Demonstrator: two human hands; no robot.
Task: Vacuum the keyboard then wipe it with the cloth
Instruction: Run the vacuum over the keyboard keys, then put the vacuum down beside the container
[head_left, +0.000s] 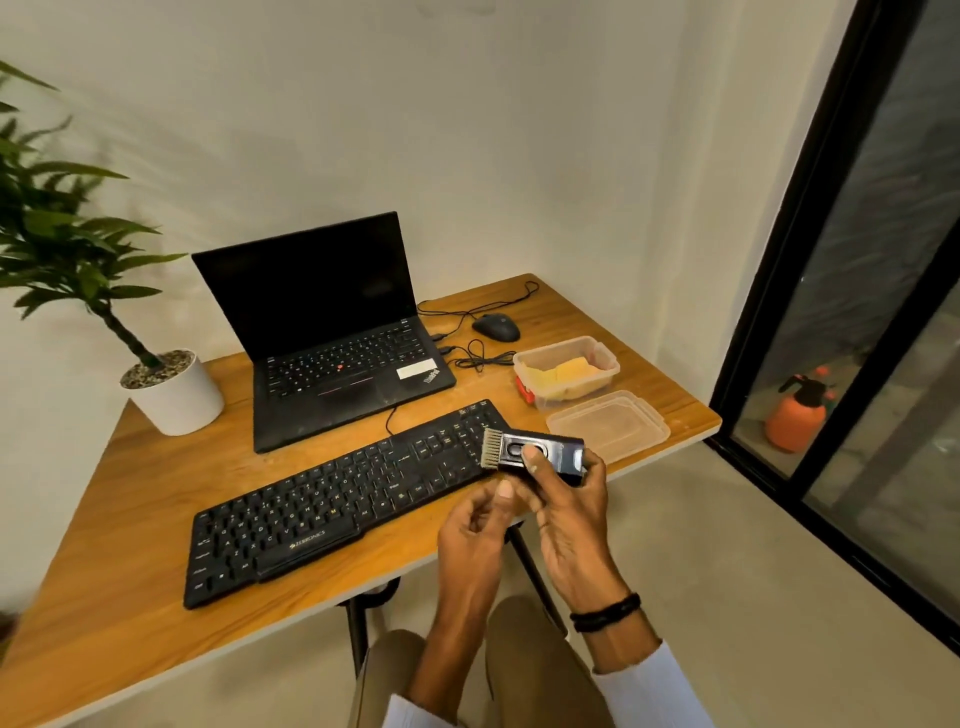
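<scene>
A: Item one, your right hand (566, 499)?
B: Grips the mini vacuum (540, 451), brush end above the keyboard (332, 499), right end.
A: Item two, your left hand (472, 530)?
B: Loosely curled, just beneath it.

Black keyboard (332, 506) (askew); brush-tipped vacuum (563, 451) aloft

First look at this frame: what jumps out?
The small brush-headed vacuum draws the eye first. The right hand holds it near the right end of the black keyboard, and the left hand is just below it, contact unclear. Behind the keyboard stands an open laptop with a dark screen, and to its right a clear tub holds a yellow cloth.
</scene>
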